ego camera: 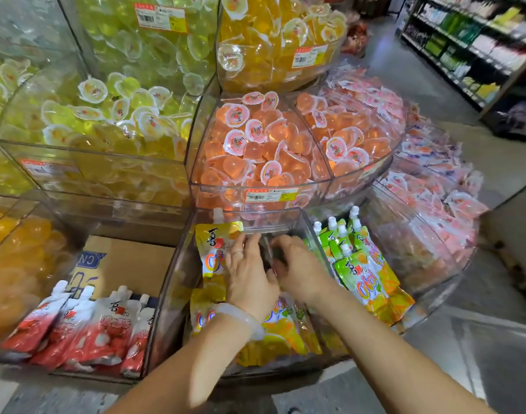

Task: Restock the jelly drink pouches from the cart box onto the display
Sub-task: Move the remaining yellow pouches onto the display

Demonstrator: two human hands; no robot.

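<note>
- Both hands reach into the middle clear bin (178, 264) of the display's lowest tier, between the bin of red-and-white pouches (85, 327) on its left and the bin of green-and-orange pouches (366, 273) on its right.
- The left hand (250, 273), a pale bangle (244, 319) at its wrist, lies with straight fingers against a yellow jelly drink pouch (214, 249) standing upright near the bin's back left corner, white cap upward.
- The right hand (297, 264) is in the bin's middle with fingers bent; motion blur hides whether it grasps anything, so its state cannot be told.
- More yellow pouches (282, 333) lie flat along the bin's front edge, under the forearms.
- A cardboard box (127, 264) shows behind the red pouches; whether it is the cart box cannot be told.
- Judged step: setting and squaring pouches in the bin.
- To do it well, the left hand should brace the standing pouch against the wall while the right hand draws the next one upright beside it, caps up and labels facing the front edge.
- Risk: the pouches look slippery and soft, so an unsupported row may slump forward.
</note>
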